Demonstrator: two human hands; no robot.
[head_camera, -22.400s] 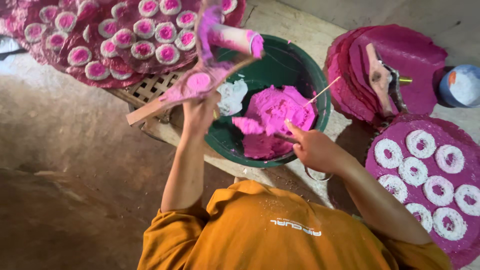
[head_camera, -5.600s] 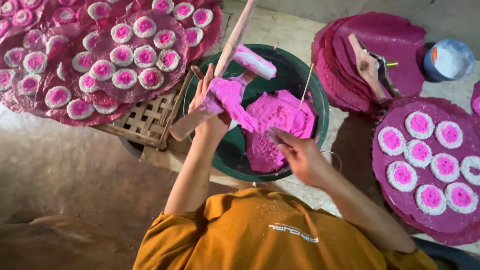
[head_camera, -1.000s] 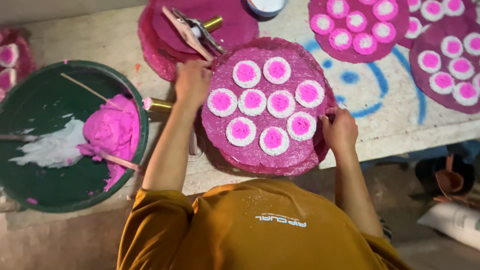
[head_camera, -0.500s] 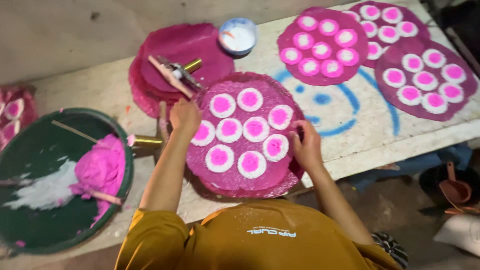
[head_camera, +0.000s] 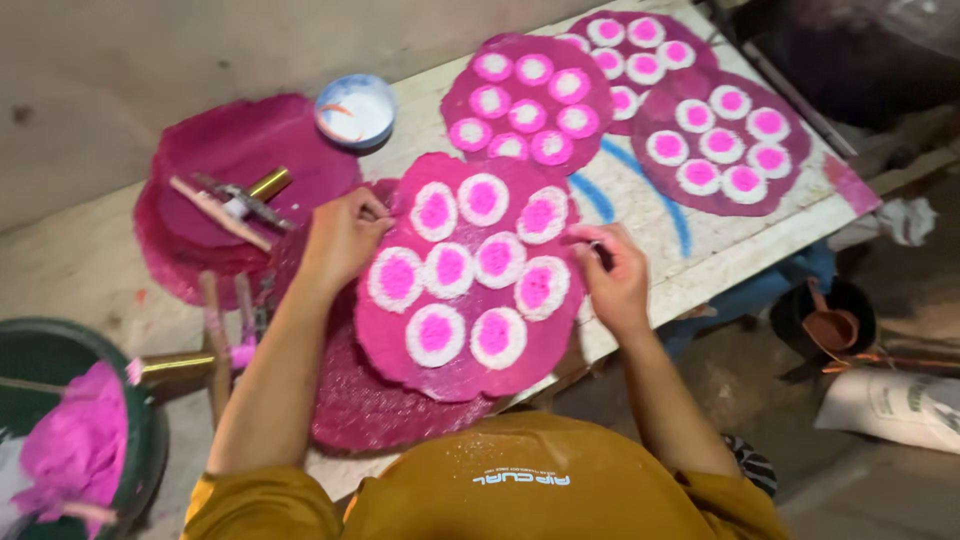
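- A small round bowl (head_camera: 356, 108) stands at the far edge of the bench, holding white paste with a streak of orange; it sits just beside a stack of bare magenta mats (head_camera: 235, 180)
- On that stack lie a wooden stick (head_camera: 218, 212) and a brass-coloured tube tool (head_camera: 262, 187), side by side
- A dark green basin (head_camera: 60, 420) sits at the lower left, partly out of frame; inside it a mound of bright pink paste (head_camera: 80, 445) and a thin stick resting across it
- The round pink mat (head_camera: 470, 275) carrying eight white-rimmed, pink-centred discs lies between the two hands, on top of another magenta mat; its near edge reaches the bench's front edge
- The left hand (head_camera: 340, 235) grips the mat's far-left rim, fingers curled and pinched on the edge
- The right hand (head_camera: 612, 272) holds the mat's right rim, fingers bent together and pinching it
- Three more disc-laden mats (head_camera: 700, 120) lie beyond, well apart from the hands; a white sack (head_camera: 890, 405) rests on the floor at right
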